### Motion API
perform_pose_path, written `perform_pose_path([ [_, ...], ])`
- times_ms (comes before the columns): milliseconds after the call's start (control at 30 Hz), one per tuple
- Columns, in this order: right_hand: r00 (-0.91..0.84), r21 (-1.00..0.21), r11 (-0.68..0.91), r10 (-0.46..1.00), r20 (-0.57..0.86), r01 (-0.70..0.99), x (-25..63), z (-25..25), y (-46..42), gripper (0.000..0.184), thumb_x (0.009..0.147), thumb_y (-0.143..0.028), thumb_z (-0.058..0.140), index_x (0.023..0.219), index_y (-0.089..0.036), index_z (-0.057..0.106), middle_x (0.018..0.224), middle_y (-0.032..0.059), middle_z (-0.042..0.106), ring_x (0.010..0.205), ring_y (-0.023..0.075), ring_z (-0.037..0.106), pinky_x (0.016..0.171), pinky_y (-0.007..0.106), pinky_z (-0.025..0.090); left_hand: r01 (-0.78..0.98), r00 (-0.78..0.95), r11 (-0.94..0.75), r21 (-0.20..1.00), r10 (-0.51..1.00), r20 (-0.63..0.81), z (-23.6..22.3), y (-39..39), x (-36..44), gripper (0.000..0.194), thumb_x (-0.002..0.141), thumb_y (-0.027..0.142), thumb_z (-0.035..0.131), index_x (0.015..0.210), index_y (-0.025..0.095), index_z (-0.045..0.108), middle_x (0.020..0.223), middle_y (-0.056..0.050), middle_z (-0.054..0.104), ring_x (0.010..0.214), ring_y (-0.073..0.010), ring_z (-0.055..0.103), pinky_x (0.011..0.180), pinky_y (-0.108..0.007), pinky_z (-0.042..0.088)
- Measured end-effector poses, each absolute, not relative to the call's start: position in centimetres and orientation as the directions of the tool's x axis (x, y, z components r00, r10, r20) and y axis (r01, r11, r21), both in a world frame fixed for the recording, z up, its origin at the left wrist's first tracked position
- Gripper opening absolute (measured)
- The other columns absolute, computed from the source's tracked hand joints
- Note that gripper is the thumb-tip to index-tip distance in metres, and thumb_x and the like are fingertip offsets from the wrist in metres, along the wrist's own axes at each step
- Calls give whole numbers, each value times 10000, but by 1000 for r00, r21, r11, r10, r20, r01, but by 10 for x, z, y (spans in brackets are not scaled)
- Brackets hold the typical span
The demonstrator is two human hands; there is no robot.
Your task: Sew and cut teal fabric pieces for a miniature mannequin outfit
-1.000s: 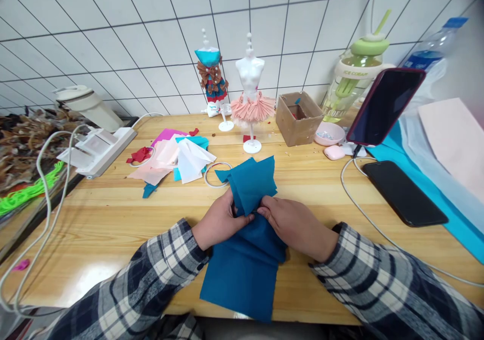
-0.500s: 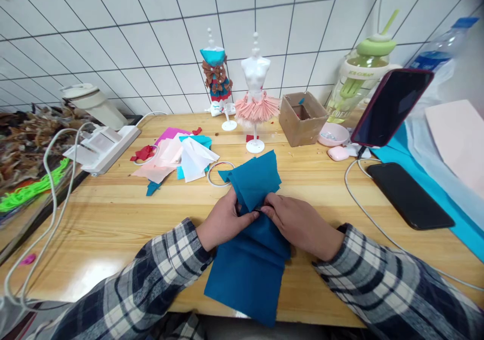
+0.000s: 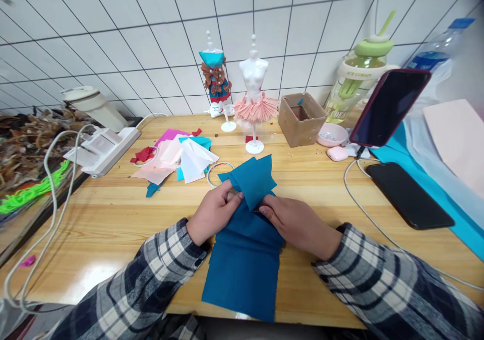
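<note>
A long piece of dark teal crepe paper (image 3: 242, 279) lies folded between my hands, its lower end reaching the table's front edge. My left hand (image 3: 214, 211) is closed on the paper's left side, thumb on top and fingers partly behind it. My right hand (image 3: 297, 224) pinches the paper on the right, just below a raised, folded-over flap. Something thin and dark shows at the right fingertips; I cannot make out what it is. Beyond the flap, a white ring (image 3: 219, 171) lies partly covered by the paper.
Behind stand a mini mannequin in a pink skirt (image 3: 255, 106), a dressed mannequin (image 3: 215, 78) and a cardboard box (image 3: 300, 121). Paper scraps (image 3: 194, 158) and a power strip (image 3: 106, 151) are left. On the right are a propped phone (image 3: 391, 106), a black phone (image 3: 410, 194) and a cable.
My left hand has shifted up and left along the paper, its thumb moving away from my right fingertips. The upper flap has tilted a little, and my right hand has hardly moved.
</note>
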State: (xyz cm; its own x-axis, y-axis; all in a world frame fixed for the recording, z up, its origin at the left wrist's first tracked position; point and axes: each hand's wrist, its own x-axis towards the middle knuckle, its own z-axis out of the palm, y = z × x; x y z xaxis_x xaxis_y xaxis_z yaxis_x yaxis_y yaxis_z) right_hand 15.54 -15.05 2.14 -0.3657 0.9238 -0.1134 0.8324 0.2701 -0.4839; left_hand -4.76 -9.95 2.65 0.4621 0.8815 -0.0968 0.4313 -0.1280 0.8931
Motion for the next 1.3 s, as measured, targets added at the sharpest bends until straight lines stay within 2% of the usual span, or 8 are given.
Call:
perform_pose_path([
  [133, -384, -544, 280, 919, -85, 791, 155, 20, -151, 333, 995, -422, 238, 894, -221, 483, 811, 11, 629, 724, 152, 572, 626, 266, 318, 381, 461, -105, 919, 883, -90, 25, -103, -45, 326, 895, 355, 486, 1152, 161, 533, 501, 89, 366, 409, -81, 324, 401, -181, 250],
  [300, -390, -617, 279, 920, -49, 736, 153, 19, -152, 326, 994, -416, 248, 855, -215, 463, 772, 4, 594, 686, 139, 532, 615, 261, 309, 391, 475, -178, 903, 879, -32, 26, -105, -44, 279, 900, 345, 479, 1100, 161, 544, 555, 70, 421, 472, -87, 384, 450, -182, 313],
  [567, -363, -679, 227, 930, -61, 698, 153, 19, -150, 320, 992, -407, 259, 812, -215, 442, 740, -5, 567, 670, 134, 515, 610, 255, 309, 394, 469, -180, 901, 883, -29, 26, -107, -43, 233, 903, 349, 485, 1051, 177, 537, 546, 84, 365, 467, -81, 341, 446, -179, 294],
  [733, -330, -677, 204, 942, -61, 707, 153, 19, -149, 327, 989, -419, 259, 834, -215, 463, 773, 10, 596, 695, 145, 538, 636, 260, 336, 341, 489, -178, 923, 872, -12, 28, -108, -45, 360, 903, 355, 485, 1215, 176, 501, 560, 74, 391, 482, -95, 356, 460, -193, 313],
  [933, -317, -644, 196, 945, -76, 740, 158, 21, -147, 328, 991, -405, 246, 902, -214, 497, 843, 30, 634, 780, 163, 576, 687, 271, 359, 328, 514, -230, 916, 857, 31, 26, -109, -48, 531, 822, 307, 602, 1308, 169, 438, 621, 44, 511, 557, -121, 470, 524, -212, 385],
  [1067, -319, -613, 214, 945, -66, 761, 159, 23, -147, 318, 989, -405, 257, 856, -214, 474, 801, 14, 614, 724, 152, 556, 658, 265, 348, 383, 498, -217, 898, 867, -2, 26, -109, -48, 530, 815, 270, 594, 1311, 185, 429, 599, 54, 524, 546, -127, 491, 519, -213, 392],
  [1300, -321, -597, 227, 945, -55, 769, 157, 26, -147, 326, 991, -406, 259, 874, -209, 490, 817, 21, 621, 731, 150, 556, 650, 263, 340, 363, 512, -182, 914, 858, -33, 28, -112, -44, 522, 803, 248, 596, 1297, 183, 441, 560, 66, 518, 511, -119, 484, 505, -207, 383],
])
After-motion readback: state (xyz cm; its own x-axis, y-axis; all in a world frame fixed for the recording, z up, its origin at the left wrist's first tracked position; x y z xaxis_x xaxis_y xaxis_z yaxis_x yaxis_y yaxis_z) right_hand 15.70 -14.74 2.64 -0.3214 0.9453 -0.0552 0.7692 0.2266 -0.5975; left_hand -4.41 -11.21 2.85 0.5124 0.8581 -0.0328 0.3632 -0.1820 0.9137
